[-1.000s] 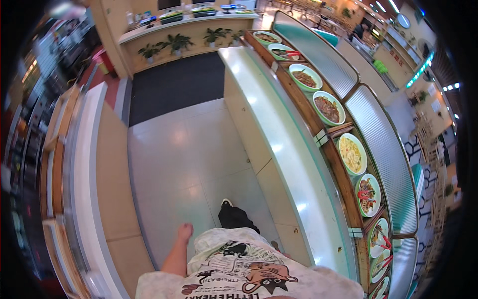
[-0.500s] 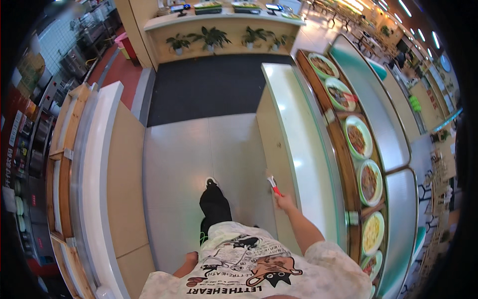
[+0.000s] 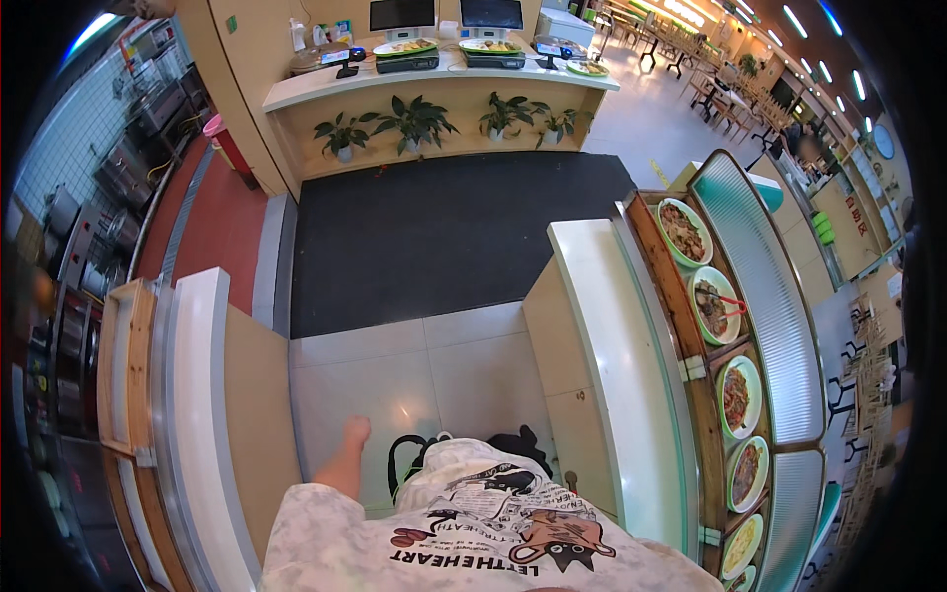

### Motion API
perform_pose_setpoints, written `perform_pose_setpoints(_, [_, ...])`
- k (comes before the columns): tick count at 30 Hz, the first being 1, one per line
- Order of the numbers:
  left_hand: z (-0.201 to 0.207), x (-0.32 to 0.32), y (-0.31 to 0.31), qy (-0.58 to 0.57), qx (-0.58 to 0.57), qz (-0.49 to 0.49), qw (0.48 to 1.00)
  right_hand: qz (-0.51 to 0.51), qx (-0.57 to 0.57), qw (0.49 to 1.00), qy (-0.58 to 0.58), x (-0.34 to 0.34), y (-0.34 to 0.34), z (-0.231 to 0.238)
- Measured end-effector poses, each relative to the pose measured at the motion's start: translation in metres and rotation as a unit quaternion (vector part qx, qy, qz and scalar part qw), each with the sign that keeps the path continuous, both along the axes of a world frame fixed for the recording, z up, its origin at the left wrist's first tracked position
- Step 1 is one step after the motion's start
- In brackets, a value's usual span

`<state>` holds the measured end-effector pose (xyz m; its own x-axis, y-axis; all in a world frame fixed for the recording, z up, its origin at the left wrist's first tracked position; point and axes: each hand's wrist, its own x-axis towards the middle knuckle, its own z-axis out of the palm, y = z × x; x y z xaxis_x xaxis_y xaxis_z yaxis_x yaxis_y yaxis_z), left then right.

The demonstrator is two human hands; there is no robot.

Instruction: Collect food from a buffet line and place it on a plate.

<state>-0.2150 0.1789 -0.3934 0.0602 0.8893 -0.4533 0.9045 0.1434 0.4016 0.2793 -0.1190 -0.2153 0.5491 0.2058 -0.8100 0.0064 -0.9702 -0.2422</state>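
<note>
My left hand point(image 3: 356, 432) swings out in front of the shirt over the tiled floor, fingers curled in and nothing visible in them. Nearest to it is the left counter's beige side panel point(image 3: 258, 395), which it does not touch. Of my right hand point(image 3: 571, 481) only a small skin-toned patch shows beside the shirt's right edge. Its fingers, and anything in them, are hidden. Close by it runs the right counter point(image 3: 617, 345) with a white top. Along that counter, a wooden rack point(image 3: 706, 390) holds several oval dishes of food, one dish point(image 3: 715, 304) with a red-handled utensil in it.
Ahead lies a black mat point(image 3: 424, 237), then a front counter point(image 3: 434, 158) with potted plants, screens and plates. A kitchen with a red floor point(image 3: 222, 232) is at the left. A pink-red bin point(image 3: 229, 153) stands there. Tables and chairs fill the far right.
I have moved forward between the counters, so the mat and front counter are closer. My left arm has swung forward. My right hand, which held a red-and-white utensil, has swung back mostly out of sight.
</note>
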Motion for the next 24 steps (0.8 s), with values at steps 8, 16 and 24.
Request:
perform_pose_setpoints(8, [0.090,0.057,0.036,-0.316,-0.106,0.278,0.901,0.040,-0.029,0.999,-0.011,-0.008,-0.013,-0.033])
perform_pose_setpoints(16, [0.065,0.012,-0.092,0.066,-0.126,-0.199,0.970,0.118,-0.040,0.992,-0.030,0.017,0.008,-0.103])
perform_pose_setpoints(24, [0.084,0.019,-0.020,0.084,-0.110,-0.188,0.972,0.117,0.191,0.969,-0.106,0.073,0.224,-0.022])
